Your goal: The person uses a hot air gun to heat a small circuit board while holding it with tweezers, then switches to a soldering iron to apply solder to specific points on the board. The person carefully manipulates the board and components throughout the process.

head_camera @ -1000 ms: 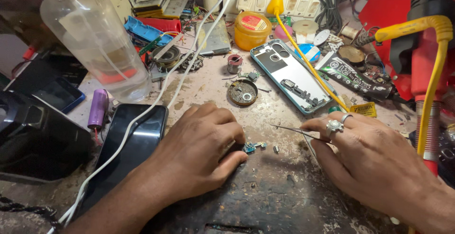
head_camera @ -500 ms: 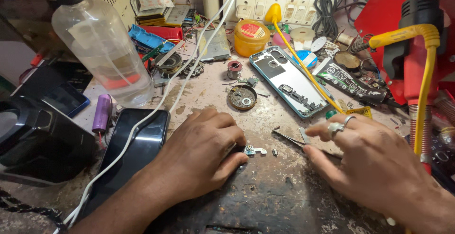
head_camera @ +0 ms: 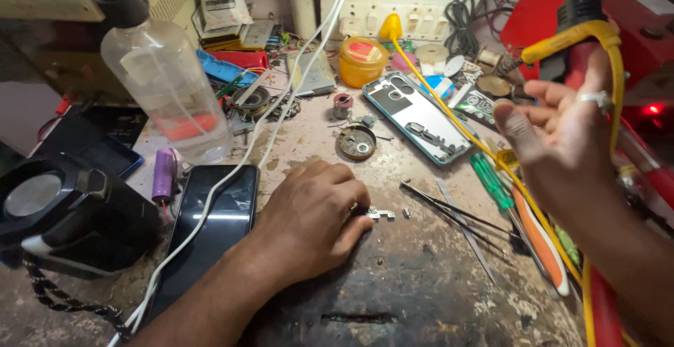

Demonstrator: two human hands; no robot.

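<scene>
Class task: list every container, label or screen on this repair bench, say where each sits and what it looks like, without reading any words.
Dark-screened black smartphone: flat, beside the left hand.
Clear plastic bottle with a red label band: upright, back left.
Round yellow tub with a red label: back centre.
Teal-edged phone back shell: lying open-side up, right of centre.

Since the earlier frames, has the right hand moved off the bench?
Yes. The right hand has lifted up and away from the tweezers, toward the yellow cable; it is empty.
</scene>
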